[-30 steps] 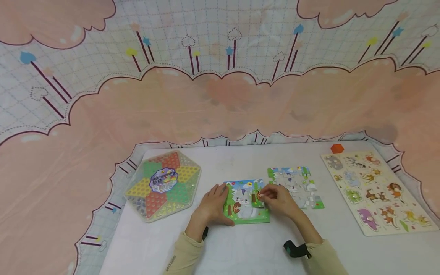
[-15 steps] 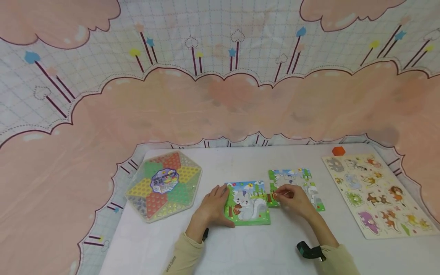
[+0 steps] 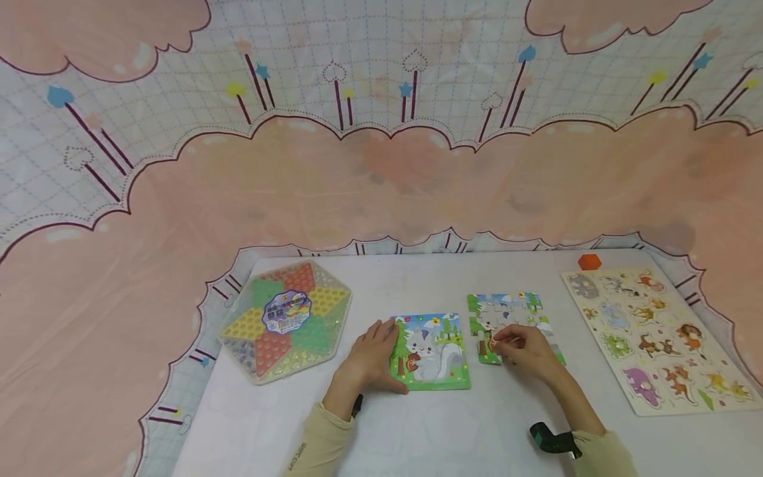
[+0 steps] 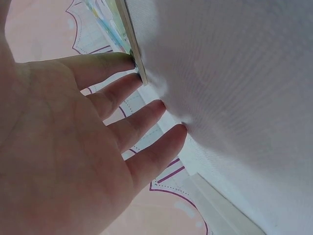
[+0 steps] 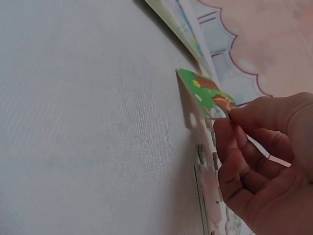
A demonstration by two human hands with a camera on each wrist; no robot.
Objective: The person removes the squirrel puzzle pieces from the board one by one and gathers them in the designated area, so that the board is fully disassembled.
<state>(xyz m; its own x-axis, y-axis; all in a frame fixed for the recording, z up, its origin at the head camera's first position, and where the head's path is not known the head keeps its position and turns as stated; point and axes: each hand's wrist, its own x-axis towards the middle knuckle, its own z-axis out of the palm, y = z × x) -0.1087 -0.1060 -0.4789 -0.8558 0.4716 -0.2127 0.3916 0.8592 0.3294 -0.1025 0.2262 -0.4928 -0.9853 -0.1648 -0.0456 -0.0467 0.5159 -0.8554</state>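
My right hand [image 3: 528,352] pinches a green jigsaw piece [image 5: 199,90] between thumb and fingers. Brown and yellow spots show on it, and in the right wrist view it is tilted just above the white table. Beyond it lies a partly assembled squirrel jigsaw [image 3: 490,306], whose lower part the hand covers. My left hand [image 3: 371,358] has its fingers spread along the left side of a square squirrel picture board [image 3: 438,379]. Two fingertips touch the board's edge [image 4: 133,41] in the left wrist view.
A hexagonal Chinese checkers board [image 3: 310,334] with a label lies at the left. On the right is a wooden animal peg puzzle [image 3: 656,354], with an orange hexagonal block [image 3: 589,262] behind it. A patterned cloth [image 3: 369,185] hangs behind the table.
My right hand has carried the jigsaw piece rightward from over the squirrel picture board to the front left corner of the partly assembled jigsaw. My left hand stays by the board.
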